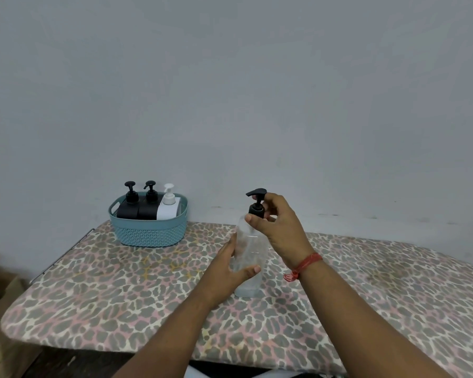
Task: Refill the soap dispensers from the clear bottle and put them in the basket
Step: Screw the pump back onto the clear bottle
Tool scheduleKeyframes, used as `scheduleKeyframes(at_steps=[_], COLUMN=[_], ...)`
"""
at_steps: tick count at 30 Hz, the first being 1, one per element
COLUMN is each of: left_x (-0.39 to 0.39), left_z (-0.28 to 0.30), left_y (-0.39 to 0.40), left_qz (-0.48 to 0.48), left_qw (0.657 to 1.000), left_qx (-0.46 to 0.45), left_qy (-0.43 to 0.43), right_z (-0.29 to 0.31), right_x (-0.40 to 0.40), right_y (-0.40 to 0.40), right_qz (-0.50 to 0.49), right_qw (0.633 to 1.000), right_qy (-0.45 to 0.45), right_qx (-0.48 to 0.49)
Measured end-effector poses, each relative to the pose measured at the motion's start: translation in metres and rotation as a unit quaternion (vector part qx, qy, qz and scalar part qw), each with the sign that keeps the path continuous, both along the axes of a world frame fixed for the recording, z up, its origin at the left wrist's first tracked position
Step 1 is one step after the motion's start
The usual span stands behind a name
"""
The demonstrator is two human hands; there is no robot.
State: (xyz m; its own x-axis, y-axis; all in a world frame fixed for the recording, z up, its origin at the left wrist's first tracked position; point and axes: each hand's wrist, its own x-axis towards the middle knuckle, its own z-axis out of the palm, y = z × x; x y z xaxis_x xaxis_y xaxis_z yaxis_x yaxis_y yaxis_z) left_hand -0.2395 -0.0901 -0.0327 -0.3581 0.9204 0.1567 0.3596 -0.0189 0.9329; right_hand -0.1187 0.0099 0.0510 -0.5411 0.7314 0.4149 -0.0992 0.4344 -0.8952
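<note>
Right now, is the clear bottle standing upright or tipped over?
Upright: the clear bottle stands on the patterned board, left hand steadying it, right hand at its pump.

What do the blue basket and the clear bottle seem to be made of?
The blue basket looks like moulded plastic with a matte finish: its lower wall has a regular woven-style pattern and its rim is smooth, with a cut-out handle. The clear bottle, held by the left hand, seems to be transparent plastic, possibly glass; the patterned cover shows through it.
</note>
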Motion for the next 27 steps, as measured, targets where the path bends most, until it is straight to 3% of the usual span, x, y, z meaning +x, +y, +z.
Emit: scheduleKeyframes(at_steps=[5,12,19,23,25,27], left_x=[-0.002,-0.001,-0.001,0.0,0.0,-0.001], left_z=[-0.001,-0.003,-0.002,-0.003,-0.002,-0.002], left_y=[0.001,0.002,0.001,0.003,0.003,0.003], left_qz=[0.005,0.006,0.009,0.007,0.003,0.003], left_qw=[1.0,1.0,1.0,1.0,1.0,0.999], left_qx=[-0.001,-0.004,0.0,0.002,-0.001,-0.001], left_qy=[-0.001,0.021,0.015,0.022,0.03,0.035], right_z=[0.005,0.005,0.004,0.002,0.002,0.003], right_x=[0.006,-0.004,0.007,0.004,-0.002,-0.004], right_y=[0.003,0.001,0.007,0.007,0.006,0.006], right_qz=[0.075,-0.041,0.101,0.025,-0.033,-0.031], right_qw=[0.997,0.998,0.995,1.0,0.998,0.996], right_qy=[-0.017,-0.026,-0.022,-0.012,-0.05,-0.072], right_qx=[-0.002,0.031,-0.01,-0.003,0.027,0.041])
